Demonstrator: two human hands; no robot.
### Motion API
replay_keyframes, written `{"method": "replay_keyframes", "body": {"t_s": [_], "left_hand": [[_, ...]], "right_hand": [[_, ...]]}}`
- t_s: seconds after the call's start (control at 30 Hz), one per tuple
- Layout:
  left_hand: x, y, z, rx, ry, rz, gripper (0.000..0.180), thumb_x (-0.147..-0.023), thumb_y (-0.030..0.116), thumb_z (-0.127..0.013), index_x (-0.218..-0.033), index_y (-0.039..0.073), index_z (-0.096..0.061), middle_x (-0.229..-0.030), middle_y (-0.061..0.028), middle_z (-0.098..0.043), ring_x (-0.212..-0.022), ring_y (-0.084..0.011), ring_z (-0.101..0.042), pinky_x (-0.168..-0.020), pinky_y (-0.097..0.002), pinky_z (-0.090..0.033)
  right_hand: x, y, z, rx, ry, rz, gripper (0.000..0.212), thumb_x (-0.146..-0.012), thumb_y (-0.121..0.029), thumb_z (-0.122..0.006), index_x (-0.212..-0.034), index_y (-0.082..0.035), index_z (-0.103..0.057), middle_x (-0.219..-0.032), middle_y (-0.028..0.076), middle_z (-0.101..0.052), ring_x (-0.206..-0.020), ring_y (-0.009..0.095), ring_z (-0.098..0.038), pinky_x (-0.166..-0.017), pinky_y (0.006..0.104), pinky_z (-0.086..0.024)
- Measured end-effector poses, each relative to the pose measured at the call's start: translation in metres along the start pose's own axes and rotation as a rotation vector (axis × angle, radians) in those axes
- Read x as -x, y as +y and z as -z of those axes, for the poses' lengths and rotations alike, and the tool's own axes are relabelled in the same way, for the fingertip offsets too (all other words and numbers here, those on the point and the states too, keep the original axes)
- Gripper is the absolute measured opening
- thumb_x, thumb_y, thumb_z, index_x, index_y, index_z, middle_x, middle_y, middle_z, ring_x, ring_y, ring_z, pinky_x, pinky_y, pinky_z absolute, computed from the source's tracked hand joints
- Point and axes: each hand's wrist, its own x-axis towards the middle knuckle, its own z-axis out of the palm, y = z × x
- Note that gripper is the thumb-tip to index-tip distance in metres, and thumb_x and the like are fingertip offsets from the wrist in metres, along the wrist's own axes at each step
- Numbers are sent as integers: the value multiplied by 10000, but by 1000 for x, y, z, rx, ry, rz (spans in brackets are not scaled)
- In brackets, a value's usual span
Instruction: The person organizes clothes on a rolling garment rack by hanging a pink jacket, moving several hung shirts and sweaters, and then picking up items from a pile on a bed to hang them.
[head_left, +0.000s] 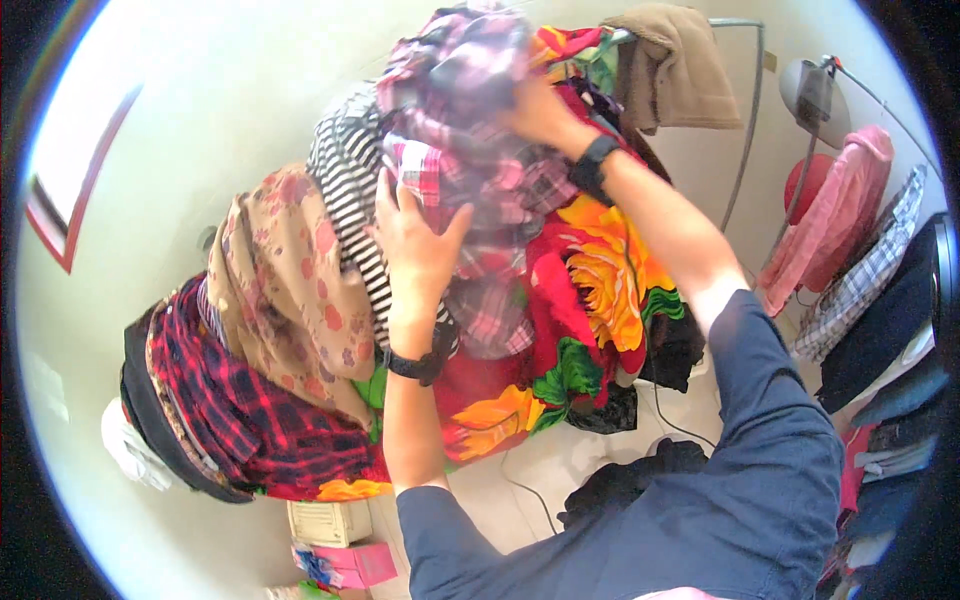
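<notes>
A pink, grey and black plaid shirt (490,190) lies in loose folds in front of me, its upper part smeared by motion. My left hand (415,235) rests on its left side with fingers and thumb spread. At the shirt's upper right, my right hand (545,112) is against the cloth; its fingers are blurred and partly hidden. Beneath the shirt spreads a red blanket (480,385) with big orange flowers and green leaves. A black-and-white striped garment (345,170) lies along the shirt's left side.
Further left are a beige floral cloth (290,270) and a red-and-black checked garment (250,400). A brown fleecy cloth (672,65) hangs over a metal rail at the top. Clothes hang at right, including a pink garment (835,220). Below, dark cloth (635,480) and cables lie on the tiled floor.
</notes>
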Motion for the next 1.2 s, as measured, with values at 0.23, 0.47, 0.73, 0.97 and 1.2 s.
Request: {"method": "replay_keyframes", "body": {"t_s": [0.23,0.47,0.73,0.97,1.2], "left_hand": [[0,-21,-41,-446,-187,64,722,-677,225,-756,-1336,169,-467,-1470,-110,-296,-1329,-372,-298,-953,-782,-181],[-2,-33,-57,-376,-113,-59,652,-703,146,-739,-1306,102,-497,-1492,-113,-286,-1320,-363,-337,-958,-784,-140],[33,-50,-54,-314,101,-371,620,-816,208,-664,-1349,4,-420,-1471,-256,-268,-1347,-407,-292,-1034,-580,-277],[204,39,-97,107,-131,-219,396,-863,102,-598,-1220,-55,-531,-1247,-259,-518,-1168,-390,-474,-1010,-441,-373],[490,372,-113,629,-1308,-578,237,-862,95,-576,-1081,31,-638,-1054,-189,-640,-977,-321,-608,-852,-383,-480]], "right_hand": [[33,-25,-46,164,-60,-129,436,-740,-222,-606,-1096,28,-622,-1287,248,-469,-1178,415,-441,-1013,499,-359],[84,-17,-20,185,130,89,585,-754,-309,-662,-1239,-24,-499,-1270,251,-471,-1130,396,-493,-948,493,-411],[438,-5,62,-52,-248,-270,426,-885,-220,-582,-1286,-101,-501,-1366,148,-440,-1259,327,-424,-1038,434,-366],[841,-122,257,190,-267,-1185,259,-833,-127,-578,-1077,-53,-624,-1031,164,-640,-965,327,-609,-842,415,-485],[986,-262,361,397,263,-1433,215,-865,-182,-585,-1013,-38,-647,-961,144,-665,-904,314,-636,-794,400,-506]]}}
